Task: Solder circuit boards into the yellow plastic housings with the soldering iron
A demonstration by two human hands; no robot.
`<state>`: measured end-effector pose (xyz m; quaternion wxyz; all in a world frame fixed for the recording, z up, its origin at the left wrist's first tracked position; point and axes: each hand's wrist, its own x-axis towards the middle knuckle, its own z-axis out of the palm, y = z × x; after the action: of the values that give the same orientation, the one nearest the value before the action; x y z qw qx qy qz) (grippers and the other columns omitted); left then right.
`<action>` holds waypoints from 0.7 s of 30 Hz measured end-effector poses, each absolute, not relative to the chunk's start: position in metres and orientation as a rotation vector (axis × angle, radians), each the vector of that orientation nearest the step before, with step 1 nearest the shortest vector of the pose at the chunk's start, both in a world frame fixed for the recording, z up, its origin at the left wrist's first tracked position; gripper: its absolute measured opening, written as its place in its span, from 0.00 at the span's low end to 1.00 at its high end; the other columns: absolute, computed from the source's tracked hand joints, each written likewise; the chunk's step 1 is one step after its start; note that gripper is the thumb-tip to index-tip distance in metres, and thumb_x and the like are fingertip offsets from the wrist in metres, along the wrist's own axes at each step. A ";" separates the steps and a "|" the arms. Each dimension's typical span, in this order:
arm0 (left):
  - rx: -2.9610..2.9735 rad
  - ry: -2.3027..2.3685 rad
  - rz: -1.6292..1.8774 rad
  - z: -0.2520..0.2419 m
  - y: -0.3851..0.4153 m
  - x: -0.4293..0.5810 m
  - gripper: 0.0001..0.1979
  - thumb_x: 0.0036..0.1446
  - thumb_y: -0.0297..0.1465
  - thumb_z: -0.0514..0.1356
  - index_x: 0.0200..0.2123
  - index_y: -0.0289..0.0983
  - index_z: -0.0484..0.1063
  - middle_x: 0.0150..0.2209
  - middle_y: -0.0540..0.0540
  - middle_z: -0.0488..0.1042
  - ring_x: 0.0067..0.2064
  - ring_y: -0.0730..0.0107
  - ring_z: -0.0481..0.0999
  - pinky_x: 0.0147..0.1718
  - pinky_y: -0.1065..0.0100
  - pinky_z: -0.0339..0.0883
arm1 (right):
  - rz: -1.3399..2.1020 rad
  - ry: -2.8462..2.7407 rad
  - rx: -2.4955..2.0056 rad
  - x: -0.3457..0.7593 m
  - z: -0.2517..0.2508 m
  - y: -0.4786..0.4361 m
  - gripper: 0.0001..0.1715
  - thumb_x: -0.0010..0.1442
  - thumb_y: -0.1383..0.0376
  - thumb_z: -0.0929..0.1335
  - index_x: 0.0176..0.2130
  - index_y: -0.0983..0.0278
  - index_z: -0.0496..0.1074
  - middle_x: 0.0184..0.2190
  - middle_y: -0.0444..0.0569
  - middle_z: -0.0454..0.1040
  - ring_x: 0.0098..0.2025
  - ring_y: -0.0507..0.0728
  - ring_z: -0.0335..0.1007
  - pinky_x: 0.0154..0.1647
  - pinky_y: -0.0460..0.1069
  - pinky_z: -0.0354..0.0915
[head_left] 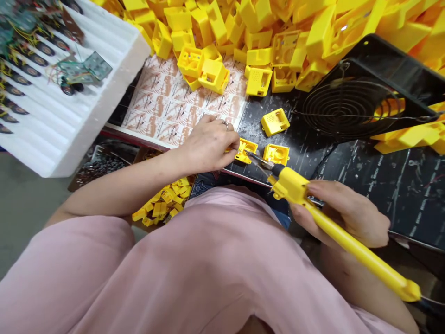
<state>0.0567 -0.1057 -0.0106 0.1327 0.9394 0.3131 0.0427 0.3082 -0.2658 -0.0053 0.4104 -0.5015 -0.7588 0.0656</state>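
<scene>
Yellow soldering iron (333, 227) sits in the right hand (342, 213), fingers wrapped firmly round its handle, the metal tip at a small yellow plastic case (247, 150). That case lies at the near edge of the black work mat (389, 185), pinched by the left hand (208, 146). Just beside it I can see an open yellow case (276, 154), with a third case (275, 122) beyond. Farther off, a heap of yellow cases (243, 28) partly overlaps printed paper sheets (163, 102); a white foam tray (128, 60) of circuit boards sits far left, a black fan guard (358, 104) far right.
</scene>
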 end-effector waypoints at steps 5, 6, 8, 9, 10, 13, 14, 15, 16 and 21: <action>2.686 0.936 -0.020 -0.003 -0.103 0.060 0.12 0.58 0.33 0.55 0.33 0.38 0.79 0.33 0.45 0.81 0.38 0.60 0.76 0.47 0.55 0.62 | 0.144 -2.007 -1.102 0.301 0.000 -0.259 0.23 0.53 0.72 0.80 0.46 0.60 0.74 0.31 0.45 0.82 0.30 0.55 0.81 0.29 0.47 0.78; 2.683 0.937 -0.039 -0.002 -0.103 0.060 0.12 0.58 0.32 0.55 0.33 0.38 0.79 0.33 0.45 0.81 0.38 0.60 0.76 0.47 0.56 0.62 | 0.130 -2.030 -1.095 0.301 0.001 -0.258 0.23 0.52 0.72 0.81 0.44 0.61 0.73 0.30 0.45 0.81 0.30 0.55 0.80 0.27 0.46 0.77; 2.688 0.935 -0.066 -0.002 -0.103 0.062 0.12 0.57 0.32 0.55 0.33 0.39 0.79 0.33 0.45 0.81 0.38 0.60 0.77 0.46 0.56 0.62 | 0.102 -2.063 -1.075 0.301 0.003 -0.254 0.22 0.51 0.73 0.81 0.41 0.61 0.73 0.29 0.47 0.81 0.29 0.55 0.80 0.26 0.45 0.76; 2.691 0.934 -0.077 -0.002 -0.102 0.062 0.11 0.57 0.33 0.55 0.33 0.39 0.79 0.33 0.45 0.81 0.38 0.60 0.77 0.46 0.56 0.62 | 0.093 -2.074 -1.064 0.300 0.004 -0.252 0.21 0.52 0.73 0.81 0.40 0.61 0.72 0.28 0.47 0.80 0.29 0.54 0.80 0.25 0.44 0.75; 2.695 0.935 -0.086 -0.002 -0.102 0.063 0.11 0.57 0.33 0.55 0.33 0.39 0.79 0.33 0.45 0.81 0.38 0.60 0.77 0.46 0.56 0.62 | 0.085 -2.081 -1.051 0.299 0.005 -0.249 0.20 0.52 0.73 0.81 0.40 0.61 0.72 0.28 0.46 0.80 0.28 0.54 0.80 0.26 0.44 0.75; 2.708 0.919 -0.093 -0.002 -0.099 0.065 0.10 0.56 0.33 0.56 0.32 0.39 0.78 0.33 0.46 0.81 0.38 0.60 0.77 0.46 0.56 0.62 | 0.108 -2.102 -1.015 0.296 0.008 -0.246 0.17 0.55 0.73 0.79 0.39 0.61 0.72 0.28 0.46 0.80 0.28 0.53 0.79 0.27 0.45 0.77; 2.711 0.906 -0.084 -0.002 -0.098 0.065 0.09 0.55 0.33 0.57 0.31 0.39 0.78 0.32 0.46 0.80 0.38 0.60 0.77 0.47 0.57 0.62 | 0.124 -2.106 -1.004 0.297 0.009 -0.246 0.17 0.55 0.73 0.78 0.39 0.61 0.72 0.29 0.46 0.80 0.29 0.53 0.79 0.28 0.46 0.77; 2.714 0.893 -0.071 -0.002 -0.097 0.065 0.09 0.55 0.33 0.57 0.31 0.39 0.78 0.32 0.46 0.80 0.38 0.61 0.77 0.47 0.57 0.62 | 0.143 -2.110 -0.999 0.298 0.010 -0.247 0.16 0.56 0.73 0.78 0.39 0.61 0.72 0.30 0.46 0.80 0.29 0.54 0.79 0.29 0.47 0.78; 2.718 0.881 -0.057 -0.002 -0.096 0.065 0.09 0.55 0.33 0.57 0.31 0.39 0.78 0.31 0.47 0.79 0.38 0.61 0.77 0.47 0.57 0.62 | 0.164 -2.112 -1.016 0.299 0.011 -0.249 0.15 0.57 0.72 0.78 0.39 0.61 0.72 0.30 0.47 0.80 0.30 0.54 0.79 0.30 0.48 0.79; 2.730 0.861 0.008 -0.003 -0.095 0.064 0.09 0.55 0.33 0.57 0.28 0.39 0.77 0.29 0.48 0.78 0.38 0.62 0.78 0.49 0.55 0.63 | 0.210 -2.111 -1.301 0.310 0.013 -0.261 0.12 0.70 0.61 0.69 0.33 0.60 0.72 0.27 0.47 0.78 0.30 0.52 0.79 0.33 0.46 0.77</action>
<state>0.0637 -0.0949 -0.0032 0.1389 0.9444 0.2980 0.0029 0.3097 -0.2613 0.0129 0.3206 -0.4951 -0.8035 0.0799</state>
